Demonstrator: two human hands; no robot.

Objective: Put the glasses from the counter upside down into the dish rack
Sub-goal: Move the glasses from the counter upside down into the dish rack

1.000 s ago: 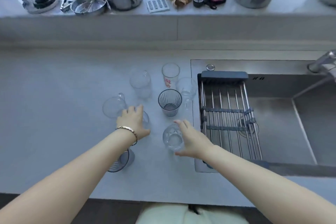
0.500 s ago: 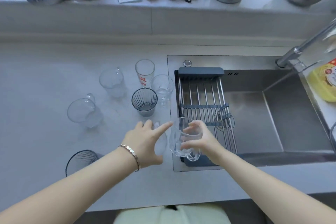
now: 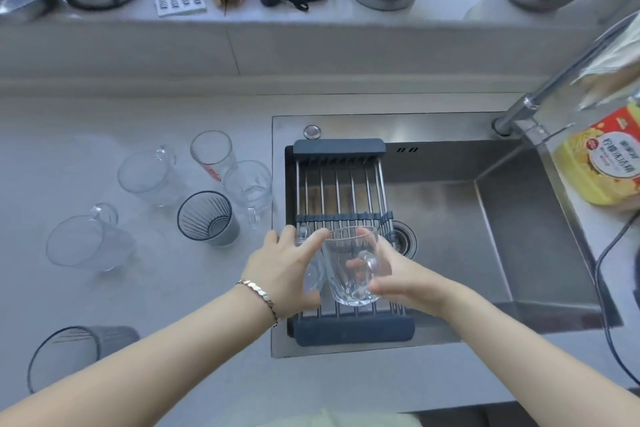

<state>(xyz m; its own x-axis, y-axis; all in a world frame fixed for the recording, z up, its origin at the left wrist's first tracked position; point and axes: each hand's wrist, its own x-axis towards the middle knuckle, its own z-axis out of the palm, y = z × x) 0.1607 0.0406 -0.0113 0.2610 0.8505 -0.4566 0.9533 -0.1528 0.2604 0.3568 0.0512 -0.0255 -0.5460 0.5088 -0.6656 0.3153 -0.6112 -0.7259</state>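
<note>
Two hands meet low in the frame's centre over the rack [image 3: 341, 199]: the right hand [image 3: 403, 279] wraps a clear mug [image 3: 353, 265], mouth up, above the rack's near bars; the left hand [image 3: 282, 269], fingers curled, grips a second glass [image 3: 311, 276] just beside it. Left of them on the desk [image 3: 138, 291] stand six more glasses: two ribbed tumblers [image 3: 207, 218], three mugs and a printed glass [image 3: 212, 159]. The sink [image 3: 485, 218] fills the right
</note>
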